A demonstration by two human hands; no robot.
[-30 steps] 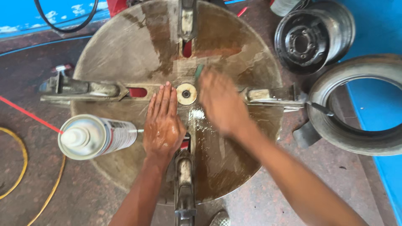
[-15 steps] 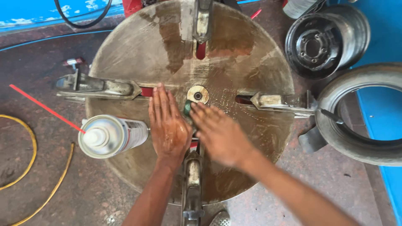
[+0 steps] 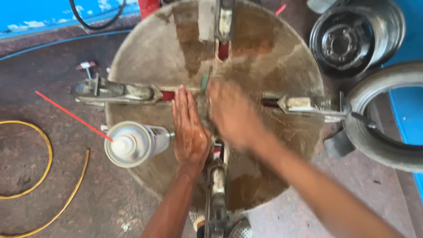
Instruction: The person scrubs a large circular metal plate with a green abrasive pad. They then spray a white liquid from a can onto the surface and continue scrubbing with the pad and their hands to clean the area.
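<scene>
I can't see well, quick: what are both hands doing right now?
Left hand: open, flat on the round metal table, holding nothing.
Right hand: blurred, over the table's middle; grip cannot be told.

Tyre workshop, round tyre-changer turntable (image 3: 273, 57), bare steel wheel rim (image 3: 352, 39), loose tyre (image 3: 387, 119), stained concrete floor (image 3: 53, 176)

You get soft, even daylight here, with no hard shadows. Your right hand (image 3: 231, 115) is smeared with motion blur, and your left hand (image 3: 189, 130) looks sharper. The wet round plate (image 3: 273, 57) shines a little. The whole picture is a bit fuzzy.
</scene>
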